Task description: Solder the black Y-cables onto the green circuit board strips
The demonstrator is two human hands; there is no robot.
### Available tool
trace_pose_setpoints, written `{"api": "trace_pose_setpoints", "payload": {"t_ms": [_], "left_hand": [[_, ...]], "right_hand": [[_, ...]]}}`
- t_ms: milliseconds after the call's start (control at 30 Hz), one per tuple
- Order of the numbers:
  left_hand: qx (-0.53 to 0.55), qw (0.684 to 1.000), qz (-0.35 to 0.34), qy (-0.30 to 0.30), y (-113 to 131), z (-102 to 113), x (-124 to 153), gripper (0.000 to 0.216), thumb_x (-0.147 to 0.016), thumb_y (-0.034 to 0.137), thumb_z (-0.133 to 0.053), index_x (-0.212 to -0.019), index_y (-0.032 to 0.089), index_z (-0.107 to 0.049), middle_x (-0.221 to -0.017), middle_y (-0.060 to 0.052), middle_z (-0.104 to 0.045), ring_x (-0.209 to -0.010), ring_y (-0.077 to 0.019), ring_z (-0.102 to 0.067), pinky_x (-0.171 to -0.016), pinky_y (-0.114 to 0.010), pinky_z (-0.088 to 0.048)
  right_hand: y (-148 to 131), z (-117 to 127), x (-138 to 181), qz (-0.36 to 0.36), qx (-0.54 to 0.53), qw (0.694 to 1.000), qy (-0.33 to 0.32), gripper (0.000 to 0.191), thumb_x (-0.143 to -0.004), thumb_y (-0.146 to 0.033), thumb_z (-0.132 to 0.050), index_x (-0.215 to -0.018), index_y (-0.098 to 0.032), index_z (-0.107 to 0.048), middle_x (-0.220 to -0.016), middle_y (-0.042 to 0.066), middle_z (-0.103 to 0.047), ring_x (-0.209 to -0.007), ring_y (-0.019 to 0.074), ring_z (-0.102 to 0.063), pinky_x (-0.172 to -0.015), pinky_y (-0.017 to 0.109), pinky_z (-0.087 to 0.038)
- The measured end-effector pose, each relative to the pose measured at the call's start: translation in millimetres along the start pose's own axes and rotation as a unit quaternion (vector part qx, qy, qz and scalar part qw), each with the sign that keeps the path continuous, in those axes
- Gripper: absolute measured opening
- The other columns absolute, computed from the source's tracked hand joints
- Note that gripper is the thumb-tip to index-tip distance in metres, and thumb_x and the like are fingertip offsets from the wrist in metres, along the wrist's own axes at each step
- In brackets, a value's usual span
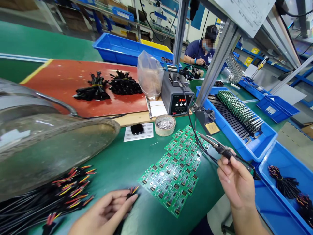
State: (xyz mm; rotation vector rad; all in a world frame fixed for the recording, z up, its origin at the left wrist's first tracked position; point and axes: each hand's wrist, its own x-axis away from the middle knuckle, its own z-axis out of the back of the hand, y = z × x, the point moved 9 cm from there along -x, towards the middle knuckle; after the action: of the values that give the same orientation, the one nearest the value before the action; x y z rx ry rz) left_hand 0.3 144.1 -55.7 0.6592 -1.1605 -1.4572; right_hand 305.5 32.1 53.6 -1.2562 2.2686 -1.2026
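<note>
Looking from my remote seat, I see first the green bench (114,153), which carries most of the work. On its right side, the long blue tray (265,145) bears a dense row of green pieces, with black strips next to them. The lower blue bin (271,205) near it holds bundled dark wires (286,186), and the far blue tray (117,55) shows only some small parts at its right end. At my left lies a pile of loose black cables (66,192) with coloured ends. The green circuit boards (168,187) lie overlapping on the bench, between the two hands. Behind them stands a clear plastic bag (150,73), whose brownish content I cannot identify. My left hand (105,212) pinches a cable end (132,191) just beside the nearest board corner; my right hand (236,182) grasps the soldering iron (220,147), its tip near the farther boards, at a height I cannot tell. I judge the step in hand as preparation, since iron and wire are well apart. The next move, in my opinion, calls for steady wires and a tip kept clear of the left hand. Smaller is the round pot (165,131), containing silvery material.
</note>
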Motion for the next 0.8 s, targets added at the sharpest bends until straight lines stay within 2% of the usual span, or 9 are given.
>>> {"api": "trace_pose_setpoints", "payload": {"t_ms": [100,167,233,300,367,400,500,633,800], "left_hand": [[-0.05,0.998,-0.036,0.035,20,6,8,0.043,-0.058,0.063,-0.065,-0.073,0.022,-0.068,-0.065,-0.001,-0.068,-0.058,-0.0177,-0.064,-0.058,-0.026,-0.055],[-0.086,0.992,-0.07,0.053,33,8,15,0.038,-0.063,0.059,-0.064,-0.076,0.023,-0.07,-0.069,-0.001,-0.068,-0.062,-0.0168,-0.064,-0.058,-0.025,-0.053],[-0.112,0.988,-0.089,0.059,41,7,20,0.034,-0.069,0.054,-0.062,-0.08,0.023,-0.071,-0.069,0.0,-0.067,-0.06,-0.0154,-0.062,-0.055,-0.024,-0.051],[-0.123,0.985,-0.1,0.072,42,8,25,0.029,-0.074,0.048,-0.06,-0.085,0.023,-0.07,-0.07,0.0,-0.067,-0.06,-0.0144,-0.061,-0.056,-0.024,-0.05],[-0.133,0.98,-0.117,0.085,43,8,29,0.025,-0.077,0.041,-0.06,-0.088,0.022,-0.07,-0.072,0.0,-0.068,-0.061,-0.0137,-0.062,-0.058,-0.023,-0.051],[-0.143,0.977,-0.129,0.091,44,8,30,0.023,-0.078,0.039,-0.059,-0.088,0.021,-0.069,-0.072,0.0,-0.068,-0.061,-0.0134,-0.062,-0.059,-0.023,-0.051],[-0.181,0.965,-0.167,0.092,50,5,33,0.02,-0.082,0.034,-0.057,-0.087,0.02,-0.069,-0.068,0.0,-0.065,-0.058,-0.0122,-0.06,-0.057,-0.022,-0.049],[-0.199,0.958,-0.19,0.086,57,0,32,0.022,-0.085,0.031,-0.052,-0.089,0.018,-0.069,-0.063,0.0,-0.059,-0.055,-0.0108,-0.057,-0.052,-0.021,-0.046],[-0.199,0.96,-0.182,0.08,55,-1,30,0.021,-0.085,0.03,-0.052,-0.089,0.017,-0.068,-0.064,0.0,-0.058,-0.055,-0.0103,-0.056,-0.052,-0.021,-0.046]], "right_hand": [[6,-4,3,0.037,0.08,0.995,-0.038,0.011,-0.079,-0.025,-0.064,-0.09,-0.021,-0.061,-0.065,-0.001,-0.062,-0.049,0.0076,-0.052,-0.039,0.016,-0.044],[14,-7,11,0.091,0.162,0.98,-0.07,0.012,-0.083,-0.023,-0.059,-0.096,-0.024,-0.06,-0.065,-0.002,-0.063,-0.049,0.0093,-0.055,-0.042,0.02,-0.048],[27,-13,23,0.157,0.263,0.946,-0.107,0.023,-0.083,-0.016,-0.059,-0.103,-0.027,-0.059,-0.071,-0.001,-0.066,-0.054,0.0119,-0.06,-0.048,0.025,-0.052],[44,-23,41,0.222,0.358,0.892,-0.167,0.035,-0.077,-0.008,-0.062,-0.107,-0.026,-0.06,-0.078,0.001,-0.068,-0.063,0.0157,-0.065,-0.056,0.03,-0.056],[59,-35,57,0.27,0.405,0.844,-0.226,0.046,-0.07,-0.002,-0.064,-0.109,-0.026,-0.06,-0.081,0.002,-0.067,-0.066,0.0171,-0.065,-0.056,0.03,-0.055],[66,-39,63,0.283,0.411,0.83,-0.248,0.05,-0.067,0.001,-0.064,-0.109,-0.026,-0.06,-0.08,0.002,-0.067,-0.064,0.0166,-0.064,-0.053,0.029,-0.054],[77,-48,70,0.296,0.414,0.815,-0.276,0.051,-0.064,0.003,-0.063,-0.105,-0.028,-0.06,-0.072,0.0,-0.063,-0.056,0.015,-0.059,-0.046,0.027,-0.05],[85,-58,74,0.313,0.43,0.786,-0.316,0.05,-0.065,0.001,-0.062,-0.106,-0.027,-0.058,-0.069,-0.001,-0.062,-0.057,0.0159,-0.06,-0.051,0.03,-0.053],[101,-51,77,0.295,0.473,0.746,-0.365,0.053,-0.068,-0.001,-0.062,-0.113,-0.026,-0.051,-0.076,0.002,-0.063,-0.065,0.018,-0.063,-0.058,0.034,-0.055]]}}
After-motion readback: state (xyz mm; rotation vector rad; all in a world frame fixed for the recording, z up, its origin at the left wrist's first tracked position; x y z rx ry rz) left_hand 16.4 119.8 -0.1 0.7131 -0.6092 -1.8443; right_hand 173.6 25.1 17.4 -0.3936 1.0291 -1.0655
